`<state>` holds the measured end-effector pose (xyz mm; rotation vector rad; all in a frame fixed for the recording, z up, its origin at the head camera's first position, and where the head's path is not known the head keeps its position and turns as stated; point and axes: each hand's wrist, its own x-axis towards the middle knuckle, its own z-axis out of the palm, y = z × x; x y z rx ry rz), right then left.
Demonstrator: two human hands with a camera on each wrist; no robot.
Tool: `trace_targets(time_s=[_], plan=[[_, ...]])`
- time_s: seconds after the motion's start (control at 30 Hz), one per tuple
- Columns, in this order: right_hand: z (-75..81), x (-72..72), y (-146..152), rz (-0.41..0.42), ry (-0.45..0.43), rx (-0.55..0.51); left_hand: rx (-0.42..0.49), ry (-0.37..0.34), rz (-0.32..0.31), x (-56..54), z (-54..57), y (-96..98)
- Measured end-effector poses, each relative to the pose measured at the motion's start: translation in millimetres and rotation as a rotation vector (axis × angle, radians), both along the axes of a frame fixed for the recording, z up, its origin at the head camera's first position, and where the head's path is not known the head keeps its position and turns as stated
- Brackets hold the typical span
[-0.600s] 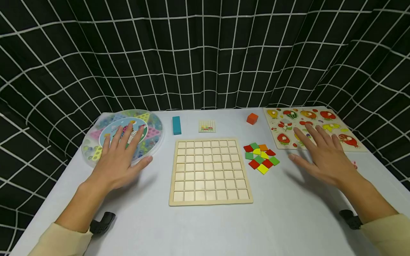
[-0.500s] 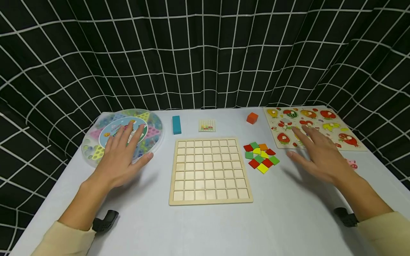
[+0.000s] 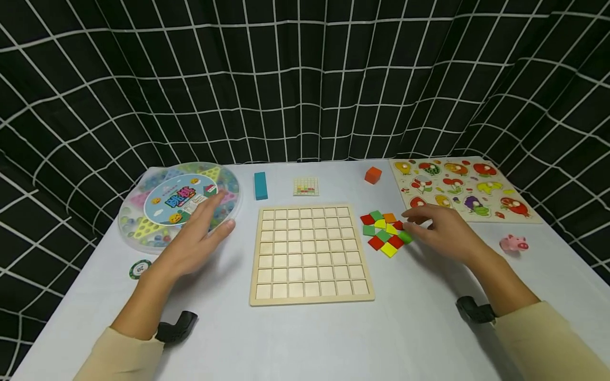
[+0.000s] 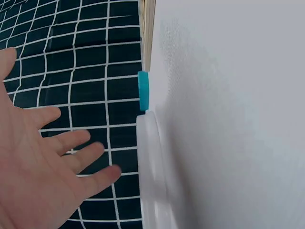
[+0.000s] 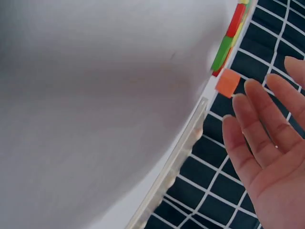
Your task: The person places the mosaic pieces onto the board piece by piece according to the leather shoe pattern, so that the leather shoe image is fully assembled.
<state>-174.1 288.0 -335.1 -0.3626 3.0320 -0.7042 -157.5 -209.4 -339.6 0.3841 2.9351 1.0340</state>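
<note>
My left hand [image 3: 193,246] hovers over the table, its fingers extended at the near edge of the round clear bead box [image 3: 131,233]. In the left wrist view its palm is bare. My right hand [image 3: 447,234] is beside a loose cluster of red, green, yellow and orange tiles [image 3: 383,236]. Its fingertips overlap the cluster's right side in the head view; whether they touch a tile I cannot tell. In the right wrist view these fingers are loosely bent and hold nothing. Between the hands lies a wooden grid board [image 3: 312,254], its square cells bare.
Behind the board are a blue block [image 3: 260,186], a small pattern card [image 3: 306,187] and an orange cube [image 3: 373,175]. A fruit peg puzzle [image 3: 495,201] lies at the back right, a pink pig [image 3: 514,243] nearer. A green-rimmed chip [image 3: 140,269] lies left.
My right hand has moved left from the fruit puzzle to the tiles, its fingers bending and the pig coming into view. The left hand has shifted right and turned, uncovering the bead box's label and the chip.
</note>
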Motion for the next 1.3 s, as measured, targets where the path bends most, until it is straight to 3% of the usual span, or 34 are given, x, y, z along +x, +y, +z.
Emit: trace_targets(time_s=[0.2,0.3,0.43,0.6,0.83,1.1,1.3], plan=[[-4.2,-9.8,-9,-0.004,-0.052,-0.039,0.182,-0.035,-0.076,-3.3,-9.2,4.3],[-6.8,-14.0,-14,-0.001,-0.087,-0.034,0.216,-0.081,-0.071,-5.4,-14.2,4.7],[-9.1,-18.5,-19,0.012,-0.118,-0.023,0.186,-0.111,-0.054,-8.3,-19.2,7.6],[-9.2,-23.2,-24,0.016,-0.144,0.004,0.145,-0.093,-0.067,-10.2,-26.3,10.4],[-9.6,-30.7,-27,0.013,-0.170,0.084,0.160,-0.109,-0.139,-9.2,-30.8,16.5],[-9.8,-34.6,-35,0.013,-0.162,0.127,0.098,-0.103,-0.215,-5.3,-37.1,20.8],[-10.1,-36.8,-35,-0.003,-0.197,0.094,0.025,-0.128,-0.242,-4.6,-37.1,22.0]])
